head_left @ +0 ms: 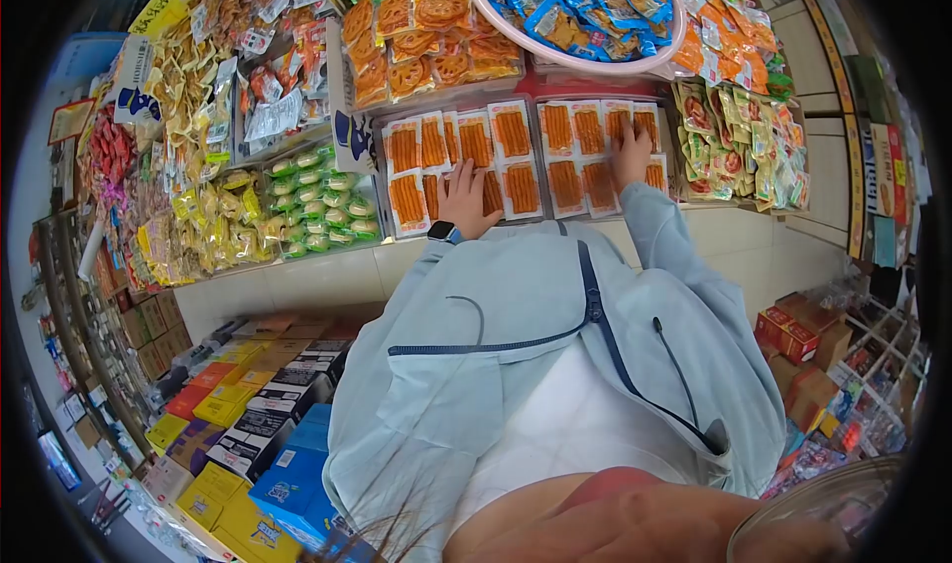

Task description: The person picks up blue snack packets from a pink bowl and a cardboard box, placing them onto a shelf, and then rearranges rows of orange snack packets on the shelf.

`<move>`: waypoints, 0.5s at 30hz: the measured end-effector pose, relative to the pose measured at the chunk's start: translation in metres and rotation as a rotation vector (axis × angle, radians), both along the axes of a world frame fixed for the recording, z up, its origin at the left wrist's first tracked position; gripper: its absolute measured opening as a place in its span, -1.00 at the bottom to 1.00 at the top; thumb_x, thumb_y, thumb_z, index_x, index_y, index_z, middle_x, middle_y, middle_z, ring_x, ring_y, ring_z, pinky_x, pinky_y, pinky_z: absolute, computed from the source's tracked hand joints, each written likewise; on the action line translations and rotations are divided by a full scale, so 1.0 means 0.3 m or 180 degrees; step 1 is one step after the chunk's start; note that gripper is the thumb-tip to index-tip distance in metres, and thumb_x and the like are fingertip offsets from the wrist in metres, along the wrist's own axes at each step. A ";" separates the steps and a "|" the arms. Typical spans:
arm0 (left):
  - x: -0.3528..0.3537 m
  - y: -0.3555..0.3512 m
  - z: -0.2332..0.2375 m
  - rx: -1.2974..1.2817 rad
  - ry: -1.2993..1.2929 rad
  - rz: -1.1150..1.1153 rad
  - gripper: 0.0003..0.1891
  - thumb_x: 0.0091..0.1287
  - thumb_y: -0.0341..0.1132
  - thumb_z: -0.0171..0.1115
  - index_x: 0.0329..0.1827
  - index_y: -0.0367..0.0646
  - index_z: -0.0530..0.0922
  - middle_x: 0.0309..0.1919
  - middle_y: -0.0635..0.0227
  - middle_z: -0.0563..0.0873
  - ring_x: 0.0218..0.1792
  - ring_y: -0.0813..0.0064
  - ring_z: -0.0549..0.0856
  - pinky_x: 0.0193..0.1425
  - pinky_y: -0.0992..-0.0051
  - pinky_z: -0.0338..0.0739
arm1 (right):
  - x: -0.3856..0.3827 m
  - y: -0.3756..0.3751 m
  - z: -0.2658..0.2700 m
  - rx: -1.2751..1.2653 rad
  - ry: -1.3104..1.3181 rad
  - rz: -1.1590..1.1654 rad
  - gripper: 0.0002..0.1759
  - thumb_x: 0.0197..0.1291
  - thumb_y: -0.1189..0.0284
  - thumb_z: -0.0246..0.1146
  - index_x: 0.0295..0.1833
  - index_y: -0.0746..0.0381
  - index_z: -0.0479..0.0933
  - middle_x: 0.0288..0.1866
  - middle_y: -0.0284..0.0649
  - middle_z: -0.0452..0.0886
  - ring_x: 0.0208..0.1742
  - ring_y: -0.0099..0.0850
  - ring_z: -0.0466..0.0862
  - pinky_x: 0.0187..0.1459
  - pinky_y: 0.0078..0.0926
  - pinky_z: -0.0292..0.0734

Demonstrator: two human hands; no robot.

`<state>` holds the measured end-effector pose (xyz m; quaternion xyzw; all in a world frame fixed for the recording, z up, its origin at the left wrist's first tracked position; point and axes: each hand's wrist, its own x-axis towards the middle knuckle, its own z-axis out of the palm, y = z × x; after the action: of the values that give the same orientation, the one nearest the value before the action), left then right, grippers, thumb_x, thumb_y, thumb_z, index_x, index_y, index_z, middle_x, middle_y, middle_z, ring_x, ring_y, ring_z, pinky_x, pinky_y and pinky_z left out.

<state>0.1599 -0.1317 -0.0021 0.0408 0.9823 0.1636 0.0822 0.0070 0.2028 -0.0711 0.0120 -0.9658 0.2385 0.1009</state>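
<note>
My left hand, with a watch at the wrist, lies with its fingers spread on the flat packets of orange-brown sticks in the left tray. Over in the right tray, my right hand reaches down onto similar packets, near the upper right ones. Its fingertips are bent against a packet there; whether they grip it is hard to make out. The packets stand in two rows in each tray, with white borders.
A pink basin of blue packets sits behind the trays. Green-and-white packets lie to the left, green-beige sachets to the right. Colourful boxes stand low at the left, and a red box at the right.
</note>
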 end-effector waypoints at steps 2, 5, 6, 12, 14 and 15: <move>-0.012 -0.009 0.010 -0.0059 -0.0100 -0.0070 -0.02 -0.05 0.09 0.50 0.44 -0.14 0.30 0.50 0.10 0.23 0.54 0.10 0.15 0.50 -0.07 0.03 | 0.019 -0.011 0.007 0.0227 0.0214 -0.0003 -0.31 0.10 0.49 0.31 0.41 0.06 0.38 0.32 0.10 0.39 0.24 0.09 0.43 0.27 -0.01 0.35; -0.026 -0.040 0.009 -0.0071 -0.0109 -0.0202 -0.01 -0.10 0.12 0.54 0.41 -0.15 0.35 0.46 0.11 0.28 0.49 0.11 0.21 0.46 -0.01 0.08 | 0.058 -0.009 0.036 0.0056 0.0358 0.0061 -0.34 0.10 0.47 0.31 0.38 0.07 0.41 0.33 0.08 0.38 0.27 0.08 0.41 0.28 0.01 0.34; -0.028 -0.047 0.004 -0.0053 -0.0095 -0.0252 -0.01 -0.11 0.13 0.55 0.40 -0.15 0.37 0.44 0.12 0.30 0.48 0.12 0.24 0.45 0.02 0.10 | 0.089 -0.010 0.042 0.0108 0.0259 0.0117 -0.35 0.10 0.47 0.30 0.37 0.07 0.41 0.33 0.07 0.38 0.28 0.08 0.41 0.29 0.02 0.33; -0.053 -0.033 0.063 -0.0167 -0.0246 -0.0313 -0.01 -0.15 0.12 0.58 0.35 -0.19 0.38 0.35 0.13 0.36 0.43 0.15 0.29 0.44 0.03 0.10 | 0.258 -0.021 0.033 0.0048 0.0263 0.0372 -0.41 0.08 0.51 0.25 0.31 0.11 0.44 0.31 0.01 0.41 0.32 0.06 0.36 0.35 0.10 0.22; -0.047 -0.034 0.048 -0.0173 -0.0141 -0.0301 -0.03 -0.15 0.12 0.58 0.34 -0.18 0.39 0.33 0.13 0.38 0.41 0.15 0.31 0.44 0.03 0.10 | 0.295 -0.019 0.014 0.0119 0.0369 0.0456 -0.40 0.06 0.52 0.24 0.31 0.12 0.44 0.31 -0.01 0.41 0.31 0.05 0.35 0.37 0.14 0.17; -0.043 -0.033 0.044 -0.0173 -0.0095 -0.0302 -0.04 -0.14 0.11 0.58 0.33 -0.17 0.40 0.32 0.13 0.39 0.40 0.14 0.31 0.44 0.03 0.10 | 0.305 -0.020 0.015 0.0098 0.0353 0.0472 -0.40 0.05 0.53 0.24 0.30 0.13 0.44 0.31 -0.01 0.42 0.31 0.05 0.35 0.38 0.14 0.16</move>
<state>0.1471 -0.1416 0.0111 0.0827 0.9819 0.1334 0.1056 0.0986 0.1968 -0.0667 0.0983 -0.9588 0.2293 0.1360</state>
